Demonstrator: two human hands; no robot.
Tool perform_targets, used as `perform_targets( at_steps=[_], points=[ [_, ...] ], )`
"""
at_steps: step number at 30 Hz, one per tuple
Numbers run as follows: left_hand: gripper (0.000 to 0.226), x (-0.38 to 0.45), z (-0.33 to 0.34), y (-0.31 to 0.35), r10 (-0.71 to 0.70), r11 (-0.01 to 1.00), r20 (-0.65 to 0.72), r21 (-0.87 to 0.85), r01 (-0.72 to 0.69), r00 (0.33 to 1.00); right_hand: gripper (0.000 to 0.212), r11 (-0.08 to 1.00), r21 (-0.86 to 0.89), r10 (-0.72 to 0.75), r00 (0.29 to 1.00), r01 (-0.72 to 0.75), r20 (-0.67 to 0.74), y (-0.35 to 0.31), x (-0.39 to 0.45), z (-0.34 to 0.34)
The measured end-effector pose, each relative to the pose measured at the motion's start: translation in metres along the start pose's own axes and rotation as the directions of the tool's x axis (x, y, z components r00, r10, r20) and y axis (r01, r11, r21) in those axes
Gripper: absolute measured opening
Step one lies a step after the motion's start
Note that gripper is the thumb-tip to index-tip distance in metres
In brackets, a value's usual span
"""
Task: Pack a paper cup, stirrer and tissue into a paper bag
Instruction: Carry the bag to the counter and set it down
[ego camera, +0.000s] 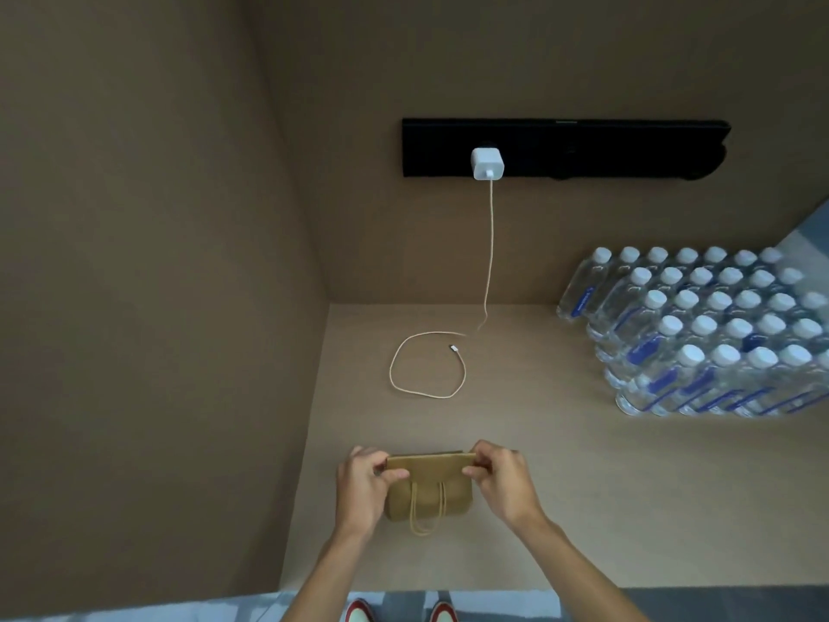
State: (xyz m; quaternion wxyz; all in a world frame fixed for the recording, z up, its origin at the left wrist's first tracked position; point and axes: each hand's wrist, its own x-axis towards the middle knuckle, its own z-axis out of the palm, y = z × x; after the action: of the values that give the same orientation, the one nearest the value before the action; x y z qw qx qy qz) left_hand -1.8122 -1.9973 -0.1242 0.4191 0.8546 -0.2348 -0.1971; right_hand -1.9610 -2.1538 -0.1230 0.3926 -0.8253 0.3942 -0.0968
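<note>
A small brown paper bag (428, 487) with twine handles stands on the tan counter near its front edge. My left hand (365, 484) pinches the bag's top left corner. My right hand (502, 478) pinches the top right corner. The bag's mouth looks folded nearly flat between my hands, and its handles hang down the near side. No paper cup, stirrer or tissue shows anywhere in view.
A beige charging cable (426, 365) lies coiled behind the bag, running up to a white charger (487, 163) plugged into a black socket strip (565, 148) on the back wall. Several packed water bottles (709, 334) fill the right side. A brown wall (157, 262) closes the left.
</note>
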Motion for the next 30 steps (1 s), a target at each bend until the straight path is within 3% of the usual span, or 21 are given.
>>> perform_targets(
  at_steps=[2,7,12,20,24,30],
  points=[
    [0.034,0.002,0.002,-0.002,0.032,0.999,0.011,0.012,-0.032,0.999,0.049,1.0,0.006,0.002,1.0,-0.002,-0.011,0.001,0.0,0.0],
    [0.024,-0.002,0.003,-0.001,0.079,0.996,-0.009,0.035,-0.078,0.997,0.035,1.0,-0.009,0.018,1.0,-0.018,-0.017,0.003,0.001,0.002],
    [0.047,-0.005,-0.003,0.01,0.088,0.995,0.0,0.039,-0.088,0.996,0.027,1.0,-0.007,0.027,1.0,-0.027,0.009,0.002,-0.002,0.001],
    [0.02,-0.003,-0.012,0.011,0.05,0.999,0.106,0.009,-0.051,0.993,0.012,0.997,0.051,0.052,0.993,-0.057,0.105,-0.001,-0.01,-0.006],
    [0.013,-0.002,-0.017,0.012,0.056,0.998,0.151,-0.024,-0.053,0.987,0.014,0.995,0.059,0.069,0.99,-0.076,0.127,-0.008,-0.008,-0.012],
    [0.032,-0.002,-0.023,0.011,0.052,0.998,0.195,-0.049,-0.044,0.979,0.026,0.99,0.086,0.096,0.977,-0.114,0.192,-0.011,-0.007,-0.017]
  ],
)
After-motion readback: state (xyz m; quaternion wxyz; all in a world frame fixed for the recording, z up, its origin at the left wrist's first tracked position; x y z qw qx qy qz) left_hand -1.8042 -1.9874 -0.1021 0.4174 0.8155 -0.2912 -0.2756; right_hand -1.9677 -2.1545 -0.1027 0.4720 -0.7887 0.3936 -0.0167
